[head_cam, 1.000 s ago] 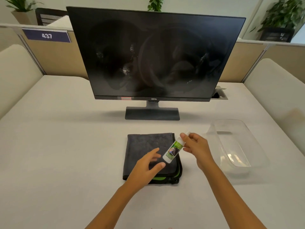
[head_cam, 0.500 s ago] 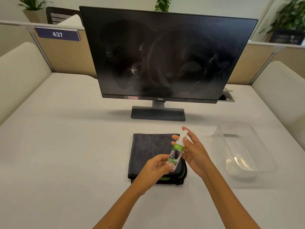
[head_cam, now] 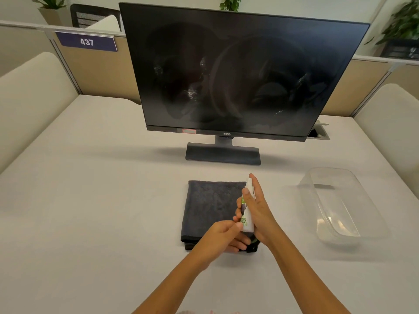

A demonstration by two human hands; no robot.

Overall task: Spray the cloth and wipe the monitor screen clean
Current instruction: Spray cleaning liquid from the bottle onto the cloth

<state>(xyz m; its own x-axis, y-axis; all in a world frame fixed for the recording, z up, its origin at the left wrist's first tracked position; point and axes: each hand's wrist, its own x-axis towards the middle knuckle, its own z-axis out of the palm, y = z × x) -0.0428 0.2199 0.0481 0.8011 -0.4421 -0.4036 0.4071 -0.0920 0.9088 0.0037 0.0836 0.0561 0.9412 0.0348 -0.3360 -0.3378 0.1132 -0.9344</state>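
Observation:
A small white spray bottle (head_cam: 247, 219) with a green label stands nearly upright above the right edge of a folded dark grey cloth (head_cam: 209, 206). My right hand (head_cam: 260, 211) wraps the bottle from the right, one finger up at its top. My left hand (head_cam: 223, 237) pinches the bottle's lower part from the left. The cloth lies flat on the table in front of the black monitor (head_cam: 238, 71), whose dark screen carries smears and whitish spots.
A clear plastic tray (head_cam: 340, 232) sits on the table to the right of the cloth. The monitor's base (head_cam: 223, 155) stands just beyond the cloth. Low beige partitions (head_cam: 27, 91) border the table on the left, right and back.
My left hand came off the cloth and took hold of the bottle's lower part. My right hand turned the bottle from tilted to nearly upright. The camera moved a little closer.

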